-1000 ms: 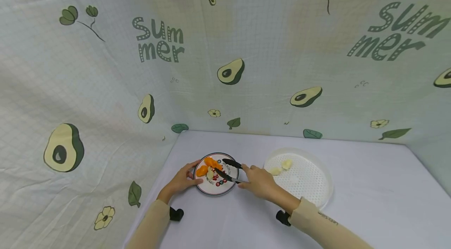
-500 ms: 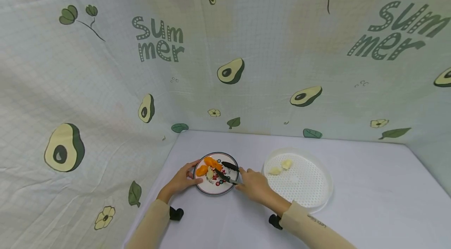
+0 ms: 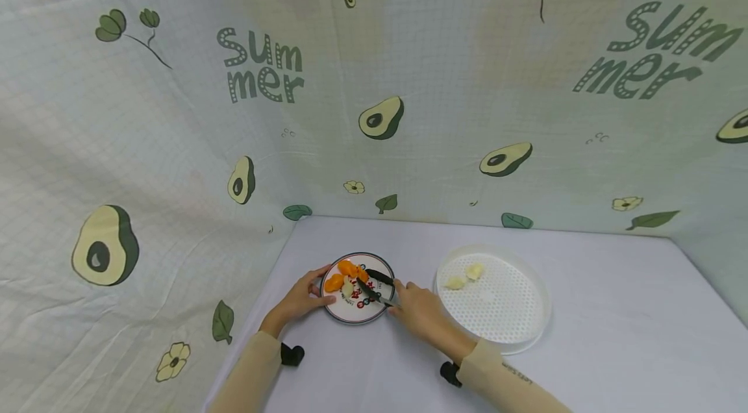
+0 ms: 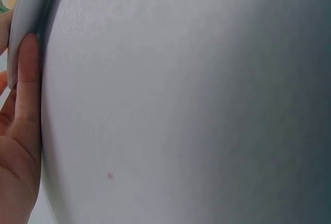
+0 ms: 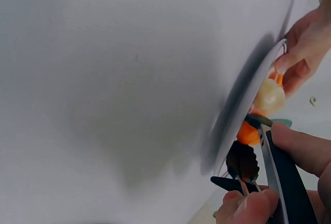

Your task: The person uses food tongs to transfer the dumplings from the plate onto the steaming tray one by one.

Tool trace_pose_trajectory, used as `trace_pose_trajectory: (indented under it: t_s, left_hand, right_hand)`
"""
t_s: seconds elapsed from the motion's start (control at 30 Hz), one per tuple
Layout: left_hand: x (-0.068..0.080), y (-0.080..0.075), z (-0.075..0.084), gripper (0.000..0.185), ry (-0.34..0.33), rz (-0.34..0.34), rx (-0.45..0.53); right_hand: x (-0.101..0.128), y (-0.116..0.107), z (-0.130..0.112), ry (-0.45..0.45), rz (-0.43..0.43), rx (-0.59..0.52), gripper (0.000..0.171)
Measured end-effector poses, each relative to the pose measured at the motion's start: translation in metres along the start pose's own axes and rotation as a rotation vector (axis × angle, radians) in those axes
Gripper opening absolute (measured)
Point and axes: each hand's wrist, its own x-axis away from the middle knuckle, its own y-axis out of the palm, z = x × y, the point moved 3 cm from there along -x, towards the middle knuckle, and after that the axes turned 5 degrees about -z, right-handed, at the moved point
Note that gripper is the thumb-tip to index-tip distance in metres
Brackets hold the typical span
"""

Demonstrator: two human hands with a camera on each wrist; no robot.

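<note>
A white plate (image 3: 350, 315) with a dark rim and red print lies on the table at left centre in the head view. Several glossy orange pieces (image 3: 347, 268) and a pale yellow piece (image 3: 347, 287) sit on it. My left hand (image 3: 299, 299) grips the plate's left rim, thumb on top and fingers along the side. In my right hand (image 3: 423, 312) I hold tongs (image 5: 282, 175) with dark handles and black tips. Their spread tips reach over the plate's right side, around an orange piece (image 5: 248, 133) in the right wrist view; contact is unclear.
Right of the plate stands a round white perforated tray (image 3: 514, 328) with two pale yellow pieces (image 3: 474, 271) near its left side. A white cloth covers the table (image 3: 619, 322). Behind it hangs a curtain (image 3: 432, 160) printed with avocados.
My right hand and the tongs have moved slightly left, further over the plate, and the tips have come a little closer together. My left hand stays on the rim.
</note>
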Motion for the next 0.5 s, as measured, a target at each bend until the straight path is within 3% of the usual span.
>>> trace_pose_trajectory:
  t_s: [0.5]
  left_hand:
    - [0.0017,0.0009,0.0038,0.081,-0.02,0.007,0.02]
  right_hand:
    - [0.0022,0.0057,0.0025,-0.049,0.061,0.024,0.063]
